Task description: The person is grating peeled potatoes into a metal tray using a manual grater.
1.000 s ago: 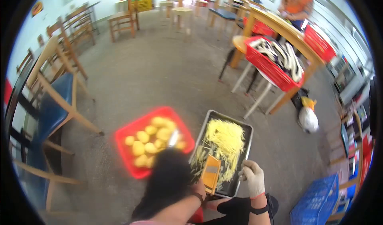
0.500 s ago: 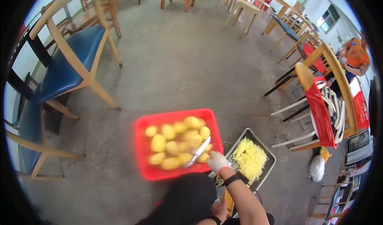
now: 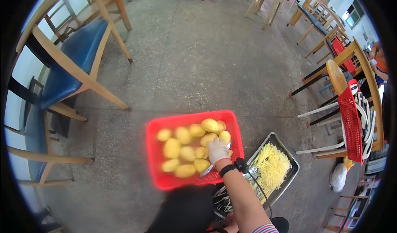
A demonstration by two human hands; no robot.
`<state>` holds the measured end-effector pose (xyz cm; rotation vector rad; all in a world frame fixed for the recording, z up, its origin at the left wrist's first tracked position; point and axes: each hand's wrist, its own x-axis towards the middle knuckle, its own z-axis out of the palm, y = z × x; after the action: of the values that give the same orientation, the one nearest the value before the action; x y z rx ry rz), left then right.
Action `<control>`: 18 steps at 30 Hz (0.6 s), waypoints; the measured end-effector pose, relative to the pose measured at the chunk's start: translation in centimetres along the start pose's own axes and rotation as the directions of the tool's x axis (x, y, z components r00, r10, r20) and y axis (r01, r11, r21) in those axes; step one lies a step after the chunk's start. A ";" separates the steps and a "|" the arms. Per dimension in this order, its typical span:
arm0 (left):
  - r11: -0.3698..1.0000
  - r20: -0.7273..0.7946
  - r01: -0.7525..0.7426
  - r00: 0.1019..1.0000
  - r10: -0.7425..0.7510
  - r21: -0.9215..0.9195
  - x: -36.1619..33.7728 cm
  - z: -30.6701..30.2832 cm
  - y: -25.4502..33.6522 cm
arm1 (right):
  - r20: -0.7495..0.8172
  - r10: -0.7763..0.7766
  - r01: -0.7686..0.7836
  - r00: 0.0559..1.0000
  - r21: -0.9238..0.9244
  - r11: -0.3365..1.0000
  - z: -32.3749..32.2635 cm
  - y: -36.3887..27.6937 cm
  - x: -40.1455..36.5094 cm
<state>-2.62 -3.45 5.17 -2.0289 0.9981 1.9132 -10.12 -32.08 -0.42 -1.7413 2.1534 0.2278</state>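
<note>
My right hand (image 3: 218,151), in a pale glove, reaches over the right part of a red basket (image 3: 155,169). Its fingers look apart and touch peeled potatoes (image 3: 171,148); none is clearly gripped. Partly beneath this hand, a knife (image 3: 206,172) lies across the basket. My left hand (image 3: 231,222) shows only in part at the bottom edge, mostly behind the right forearm, its fingers hidden. Beside the basket, a metal tray (image 3: 294,176) holds a heap of pale yellow shreds (image 3: 273,167).
Chairs with blue seats (image 3: 70,67) stand at left. On the right, a red basket (image 3: 351,125) with dark and white strips sits on a chair. A white bag (image 3: 338,177) lies on the floor. Another person (image 3: 379,63) is at the far right edge.
My right hand has moved from the basket's right front corner up and left onto the potatoes. The view has shifted, so the basket and tray appear further right.
</note>
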 end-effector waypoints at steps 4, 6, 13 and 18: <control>1.000 -0.007 -0.022 1.000 0.022 0.006 0.3 0.1 -0.2 | -0.092 -0.079 0.067 0.993 -0.122 0.990 1.9 -0.6 -0.5; 0.999 -0.011 -0.037 0.999 0.037 0.009 0.6 0.2 -0.2 | -0.118 -0.074 0.066 0.990 -0.068 0.995 2.7 0.1 -0.1; 0.998 -0.060 -0.060 0.996 0.060 0.012 1.3 0.7 -0.6 | 0.239 0.239 -0.226 0.941 0.971 -0.083 -2.8 3.5 -7.1; 0.963 -0.089 -0.152 0.980 0.176 0.224 1.7 0.5 -0.4 | 0.391 0.183 -0.249 0.902 0.817 -0.521 -7.8 8.2 -19.3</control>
<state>-2.89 -3.45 3.40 -1.9962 1.3767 1.6942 -16.07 -15.32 13.21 0.0470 1.3261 -1.2762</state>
